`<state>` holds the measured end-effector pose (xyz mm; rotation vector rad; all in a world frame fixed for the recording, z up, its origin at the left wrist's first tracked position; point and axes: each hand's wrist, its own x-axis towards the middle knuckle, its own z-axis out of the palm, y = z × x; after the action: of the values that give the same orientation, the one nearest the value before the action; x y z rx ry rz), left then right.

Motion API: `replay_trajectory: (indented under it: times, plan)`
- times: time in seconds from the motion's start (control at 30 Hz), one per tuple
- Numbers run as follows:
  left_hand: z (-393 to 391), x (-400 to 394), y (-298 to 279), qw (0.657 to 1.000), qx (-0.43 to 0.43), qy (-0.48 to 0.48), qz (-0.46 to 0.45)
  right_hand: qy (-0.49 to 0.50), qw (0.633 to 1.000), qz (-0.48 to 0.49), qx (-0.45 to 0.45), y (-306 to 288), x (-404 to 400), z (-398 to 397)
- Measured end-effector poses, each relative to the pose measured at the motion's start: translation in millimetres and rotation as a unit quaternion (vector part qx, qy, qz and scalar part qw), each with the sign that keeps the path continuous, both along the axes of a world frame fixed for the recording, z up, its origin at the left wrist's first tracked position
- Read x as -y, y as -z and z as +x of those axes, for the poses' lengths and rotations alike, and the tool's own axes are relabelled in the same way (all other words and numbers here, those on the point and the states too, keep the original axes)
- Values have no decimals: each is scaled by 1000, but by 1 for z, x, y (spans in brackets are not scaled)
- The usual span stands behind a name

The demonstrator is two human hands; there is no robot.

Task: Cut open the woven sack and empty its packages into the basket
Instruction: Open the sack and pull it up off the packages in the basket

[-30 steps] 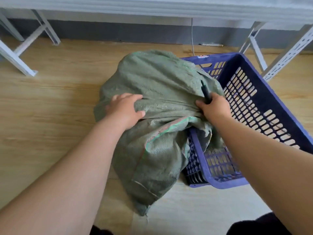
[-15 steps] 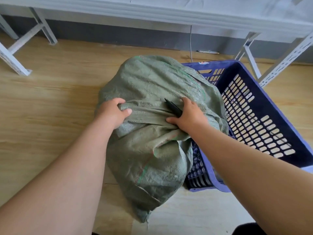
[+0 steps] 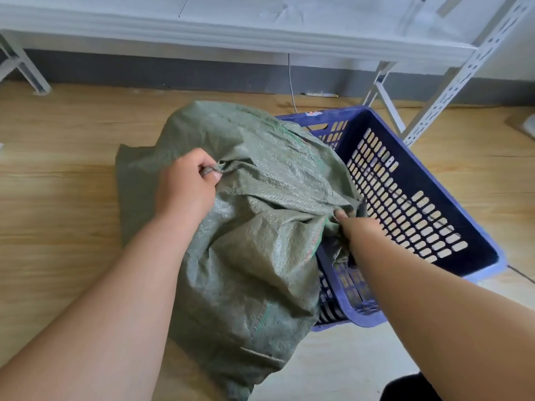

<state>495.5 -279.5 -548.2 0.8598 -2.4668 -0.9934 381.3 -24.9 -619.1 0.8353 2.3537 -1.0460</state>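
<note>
Sack (image 3: 260, 241), green woven, lies crumpled on the wood floor (image 3: 58, 212) w/ its right side draped over the blue basket's (image 3: 477, 250) near-left corner. Left hand (image 3: 185, 183) is fisted on a bunch of fabric up top. Right hand (image 3: 357, 224) is pinched on a fold at the basket rim, w/ a dark object alongside, unclear what.

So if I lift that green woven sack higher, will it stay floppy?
Likely floppy: the green woven sack creases and bunches where the left hand and right hand pinch it. Probably slippery weave. Its bulging lower part suggests some weight.
</note>
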Motion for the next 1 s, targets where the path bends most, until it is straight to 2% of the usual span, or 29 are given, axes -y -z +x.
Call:
replay_trajectory:
  times: [0.07, 0.13, 0.17, 0.2, 0.23, 0.27, 0.33, 0.37, 0.4, 0.43, 0.47, 0.5, 0.53, 0.57, 0.6, 0.67, 0.7, 0.73, 0.8, 0.83, 0.87, 0.93, 0.97, 1.0]
  plan:
    - [1, 0, 4, 1000, 22, -10, -10, 34, 992, -106, 60, 12, 3, 1]
    - [0, 1, 3, 999, 21, -13, -21, 64, 964, -232, 114, 25, 9, -2]
    - [-1, 1, 3, 999, 15, -7, -27, 83, 953, -271, 107, 25, 12, -3]
    - [-1, 1, 4, 999, 7, -1, -31, 101, 951, -283, 70, 22, 16, -6]
    - [-1, 0, 4, 999, -1, 2, -32, 112, 958, -265, -18, 10, 18, -8]
    - [-2, -1, 4, 999, -11, 3, -33, 128, 953, -236, -142, -4, 18, -12]
    - [-2, -3, 1, 999, -33, -2, -34, 102, 931, -145, -319, -34, 9, -17]
    - [-3, -5, -1, 998, -41, -3, -39, 71, 923, -84, -370, -48, 0, -18]
    - [-3, -6, -2, 998, -44, -1, -48, 26, 924, -17, -382, -48, -10, -23]
    - [-4, -9, -3, 997, -43, 7, -57, -50, 940, 51, -334, -48, -19, -26]
    - [-5, -13, -2, 997, -39, 21, -65, -153, 960, 113, -206, -39, -27, -29]
    - [-6, -16, -1, 996, -34, 37, -73, -253, 957, 141, -34, -30, -34, -23]
    - [-7, -20, 1, 995, -29, 51, -80, -309, 932, 153, 114, -18, -41, -16]
    - [-9, -23, 1, 994, -26, 59, -87, -344, 904, 183, 175, -8, -47, -11]
    - [-10, -24, 2, 994, -24, 62, -91, -332, 911, 192, 154, 1, -50, -9]
    - [-12, -24, 3, 994, -24, 60, -88, -191, 965, 179, -11, 8, -48, -12]
    - [-12, -24, 4, 994, -22, 59, -85, -119, 976, 142, -111, 6, -42, -12]
    - [-13, -24, 5, 995, -18, 59, -83, -89, 974, 91, -189, -4, -31, -12]
    - [-14, -25, 5, 994, -14, 60, -85, -129, 954, -25, -268, -31, -2, -11]
    - [-14, -25, 5, 994, -11, 59, -88, -178, 942, -65, -277, -43, 12, -8]
    - [-14, -26, 4, 995, -8, 56, -87, -247, 933, -78, -250, -50, 25, -7]
    - [-13, -27, 2, 995, -10, 55, -81, -377, 917, -27, -129, -54, 42, -4]
    - [-13, -27, 0, 996, -8, 55, -75, -397, 911, 4, -114, -57, 47, -2]
    - [-12, -27, -2, 996, -6, 54, -67, -378, 915, -2, -142, -62, 53, -2]
